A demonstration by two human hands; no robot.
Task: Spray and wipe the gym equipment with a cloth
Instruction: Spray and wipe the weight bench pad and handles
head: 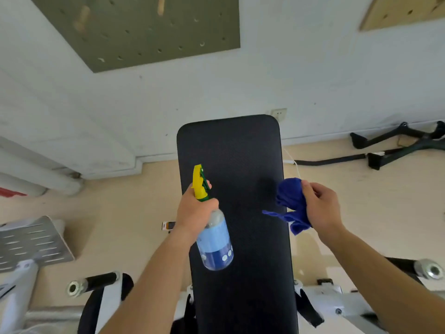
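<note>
Metal plate [31, 242]: grey and slotted, near left, on a white frame.
Left hand [192, 210]: fingers curled round the neck of the spray bottle, one fingertip on the green trigger.
Spray bottle [214, 239]: clear plastic with a yellow and green spray head. It is held tilted above the left side of the bench pad, with the nozzle pointing far and the base towards the person.
Bottle label: pale blue above, dark blue below, with small white marks. The writing is too blurred to read.
Bench pad [240, 145]: long, black and matte with rounded far corners. It runs from near to far through the middle of the room, and a faint darker patch sits near its right edge.
Cloth [290, 201]: deep blue and bunched up, with loose ends hanging over the right edge of the pad.
Right hand [320, 206]: fingers and thumb pinch the bunched cloth, just right of the pad.
Wall socket [279, 114]: white, on the far wall behind the pad's far right corner.
Black bar attachments [409, 143]: lying on the floor far right, against the wall.
</note>
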